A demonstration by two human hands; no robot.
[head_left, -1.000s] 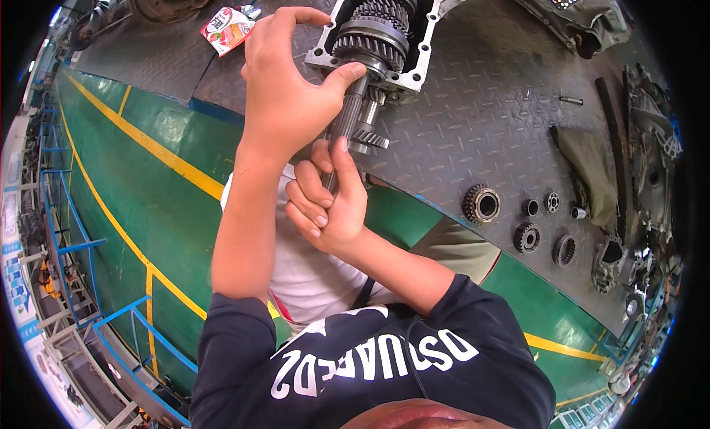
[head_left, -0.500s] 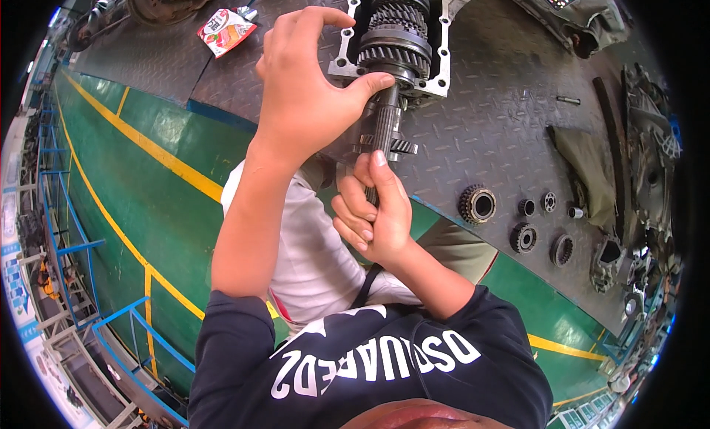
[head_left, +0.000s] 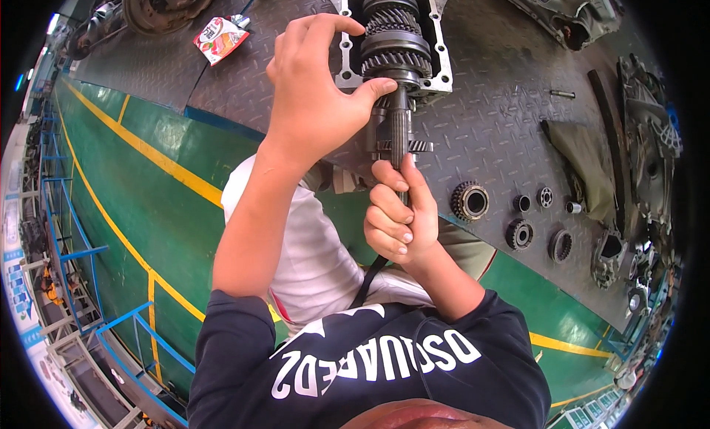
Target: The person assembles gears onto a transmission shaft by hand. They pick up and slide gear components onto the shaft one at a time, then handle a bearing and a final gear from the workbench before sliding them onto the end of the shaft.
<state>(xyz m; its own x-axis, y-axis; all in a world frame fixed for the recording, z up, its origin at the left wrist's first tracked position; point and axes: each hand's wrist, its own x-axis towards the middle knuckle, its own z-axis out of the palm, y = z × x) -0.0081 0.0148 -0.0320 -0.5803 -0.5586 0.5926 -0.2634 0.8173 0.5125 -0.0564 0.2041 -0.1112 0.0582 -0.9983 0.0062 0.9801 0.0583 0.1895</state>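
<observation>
A grey metal gearbox housing [head_left: 442, 48] lies at the top centre, its side toward me uncovered. Inside it a stack of gears [head_left: 396, 41] sits along one line. From the near end of that stack a splined shaft [head_left: 400, 129] sticks out toward me. My right hand [head_left: 399, 214] is closed around the shaft's near end, thumb along it. My left hand [head_left: 318, 96] arches over the housing's left wall, fingers and thumb spread wide. Its thumb tip rests at the collar where the shaft meets the gears. Beside the shaft a smaller gear [head_left: 421, 146] shows, partly covered.
Several loose gears and rings, among them a toothed hub [head_left: 470, 201], lie on the dark tread-plate bench [head_left: 481, 118] to the right. A dark cloth [head_left: 580, 163] and a long bar [head_left: 608, 133] are beyond them. A red-and-white pouch [head_left: 220, 39] lies at the upper left.
My right hand and the shaft's near end have swung to the right, so the shaft now points more straight toward me. My left hand has shifted slightly right, its thumb still at the collar.
</observation>
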